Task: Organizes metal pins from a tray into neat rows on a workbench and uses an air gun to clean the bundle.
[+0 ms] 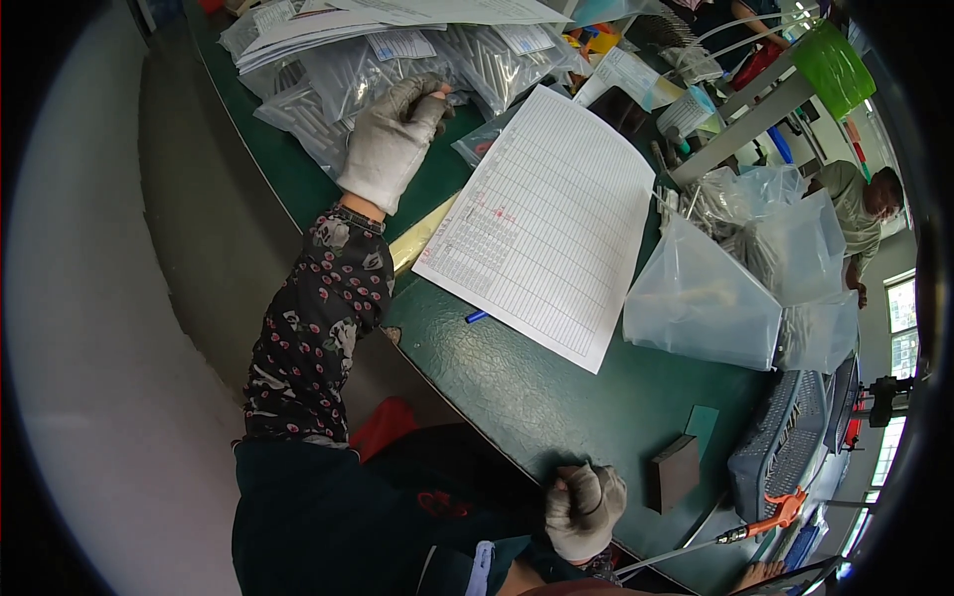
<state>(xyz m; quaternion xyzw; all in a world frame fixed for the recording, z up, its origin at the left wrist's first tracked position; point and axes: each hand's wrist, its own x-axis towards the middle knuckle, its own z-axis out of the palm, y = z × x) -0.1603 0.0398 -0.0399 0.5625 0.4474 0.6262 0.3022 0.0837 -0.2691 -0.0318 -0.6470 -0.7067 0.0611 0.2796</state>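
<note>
Clear bags (pixel 336 81): creased plastic, heaped at eleven o'clock in view
Metal tubes (pixel 489 62): silvery, slender, bundled inside

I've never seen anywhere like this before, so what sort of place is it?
Probably a factory workshop: bags of metal parts, a ruled paper sheet on a green workbench, and what looks like an orange air gun suggest it.

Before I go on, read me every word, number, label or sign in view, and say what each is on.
No text reads clearly enough to quote.
Large ruled sheet: black print and red marks, too small to read.
White labels at the clear bags by the left hand: too small.
Paper stack: too faint.
Smaller sheet beyond: too small.
Red emblem on the dark garment: too blurred.
</note>
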